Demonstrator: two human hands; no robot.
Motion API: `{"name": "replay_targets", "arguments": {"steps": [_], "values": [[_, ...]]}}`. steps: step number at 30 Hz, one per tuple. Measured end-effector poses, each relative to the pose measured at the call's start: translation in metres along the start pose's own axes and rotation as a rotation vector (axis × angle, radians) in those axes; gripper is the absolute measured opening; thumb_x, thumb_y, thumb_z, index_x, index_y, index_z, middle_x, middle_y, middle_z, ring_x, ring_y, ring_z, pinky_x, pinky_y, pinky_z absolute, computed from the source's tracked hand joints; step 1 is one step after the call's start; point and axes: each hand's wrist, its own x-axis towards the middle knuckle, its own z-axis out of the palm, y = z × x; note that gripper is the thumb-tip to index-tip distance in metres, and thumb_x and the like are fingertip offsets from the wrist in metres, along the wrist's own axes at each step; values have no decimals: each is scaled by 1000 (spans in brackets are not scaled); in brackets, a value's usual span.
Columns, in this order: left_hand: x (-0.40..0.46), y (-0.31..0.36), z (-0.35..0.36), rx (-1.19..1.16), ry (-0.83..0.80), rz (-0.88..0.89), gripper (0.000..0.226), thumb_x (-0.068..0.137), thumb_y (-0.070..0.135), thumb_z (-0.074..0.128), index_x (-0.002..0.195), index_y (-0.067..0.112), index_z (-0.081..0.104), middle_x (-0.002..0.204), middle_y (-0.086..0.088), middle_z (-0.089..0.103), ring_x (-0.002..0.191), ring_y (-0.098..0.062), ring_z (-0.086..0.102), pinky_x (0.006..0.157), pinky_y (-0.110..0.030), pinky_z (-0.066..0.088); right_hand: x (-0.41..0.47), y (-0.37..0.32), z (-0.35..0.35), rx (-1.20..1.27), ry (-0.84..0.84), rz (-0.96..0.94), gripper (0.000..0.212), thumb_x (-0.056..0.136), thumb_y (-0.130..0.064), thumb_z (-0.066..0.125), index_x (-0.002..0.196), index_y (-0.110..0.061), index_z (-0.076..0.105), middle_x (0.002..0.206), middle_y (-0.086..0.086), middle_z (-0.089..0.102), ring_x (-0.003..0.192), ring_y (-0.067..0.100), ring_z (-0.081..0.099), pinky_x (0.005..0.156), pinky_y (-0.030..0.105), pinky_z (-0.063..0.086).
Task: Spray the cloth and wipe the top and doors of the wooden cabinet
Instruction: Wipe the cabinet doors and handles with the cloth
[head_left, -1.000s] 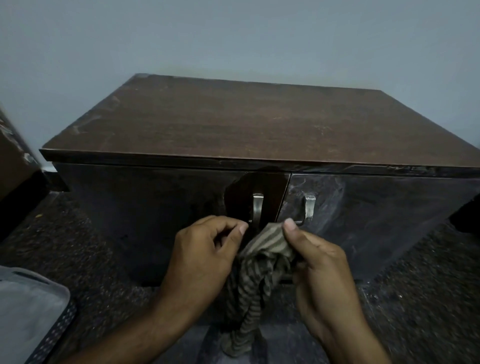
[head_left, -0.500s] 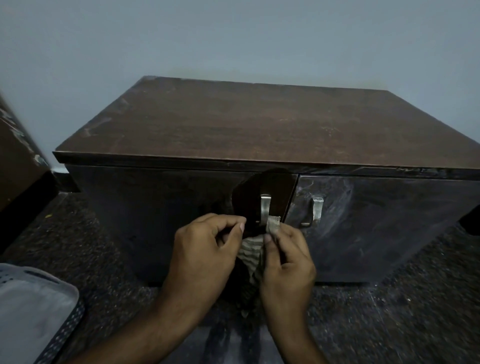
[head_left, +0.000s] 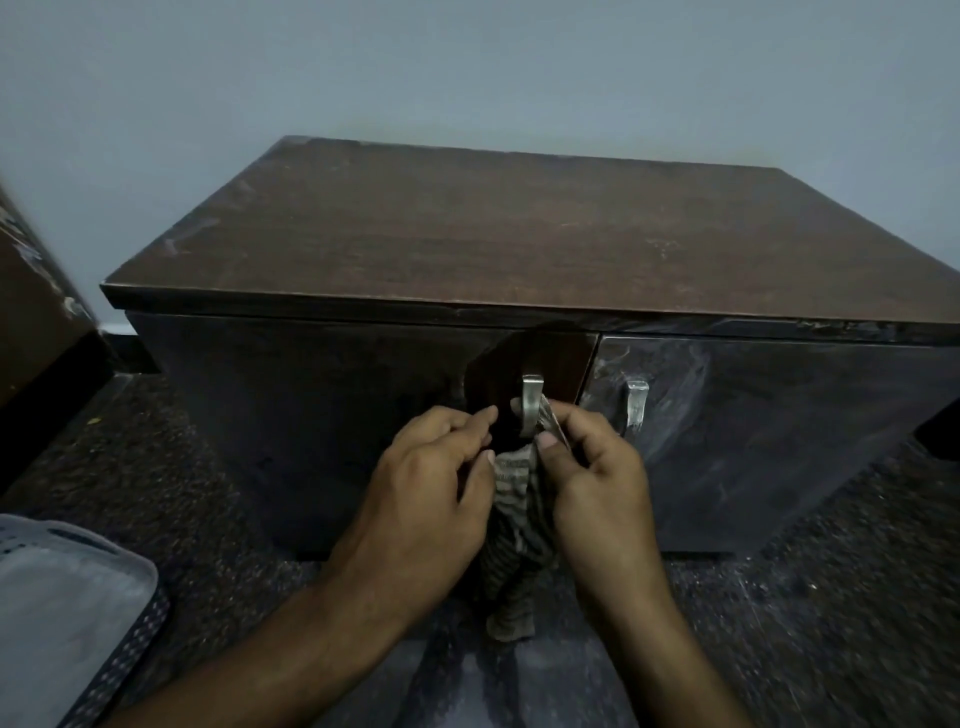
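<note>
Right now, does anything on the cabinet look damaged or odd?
Yes. The right door carries whitish smears, and the top shows pale scuffs near its left edge. A clean dark patch surrounds the left handle.

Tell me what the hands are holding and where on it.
Both hands hold the striped cloth by its upper part: left hand and right hand pinch it beside the left door handle; the rest hangs loose below.

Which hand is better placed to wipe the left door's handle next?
Right. The right hand pinches the striped cloth against the left door's handle; the left hand grips cloth lower down.
</note>
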Motion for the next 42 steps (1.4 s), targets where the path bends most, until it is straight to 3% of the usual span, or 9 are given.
{"name": "replay_targets", "arguments": {"steps": [4,9,13,17,22,26,30,36,42], "values": [[0,0,-2,-12,7,-14,41,95,17,60,136,17,59,109,12,60,107,-2,56,93,-10,42,-9,10,4,-10,12,33,36,99,-3,54,108,-33,72,110,-8,68,105,5,65,89,26,52],[-1,0,-1,-3,-12,-17,45,94,21,60,139,19,56,109,15,57,108,-1,54,92,-6,40,3,0,1,51,30,27,36,98,-2,54,104,-30,76,108,-8,69,101,9,69,88,37,57],[-2,0,0,-16,0,-13,46,95,22,60,140,20,55,108,16,57,105,-2,55,92,-10,43,-7,7,6,111,21,151,32,101,-4,51,108,-25,74,106,-1,74,101,20,71,94,53,56],[-2,1,1,-13,-12,1,47,94,22,61,141,19,54,108,14,57,103,-4,55,91,-13,45,-8,0,0,206,28,120,32,100,0,51,107,-21,74,104,6,75,101,24,71,93,52,56],[-1,0,0,-9,-5,13,46,94,19,62,140,17,55,110,11,59,107,-5,55,95,-14,43,-13,-2,7,-189,193,-375,29,96,6,52,115,-4,71,107,3,62,102,6,60,86,11,45],[-1,-1,0,-40,14,5,48,94,15,62,141,20,54,113,14,58,110,-2,54,96,-11,43,-16,20,15,-620,204,-569,42,93,-8,36,120,8,64,118,20,57,105,25,57,89,29,52],[0,0,-4,-70,31,3,44,92,12,63,136,21,60,111,15,62,106,1,57,92,-8,43,-16,34,14,-757,212,-666,38,95,-6,50,131,3,58,135,12,44,112,25,51,84,41,56],[1,-4,-5,-103,85,-17,42,91,9,64,132,19,64,109,14,64,103,3,59,85,0,38,-10,32,11,-936,266,-689,37,95,-10,46,129,-6,59,119,7,47,94,21,50,67,35,49],[-1,-4,-5,-102,13,39,46,93,12,63,137,20,58,109,17,60,105,0,57,91,-7,43,-13,29,12,-947,202,-582,51,89,-7,64,138,-14,53,100,3,43,85,18,45,64,29,38]]}}
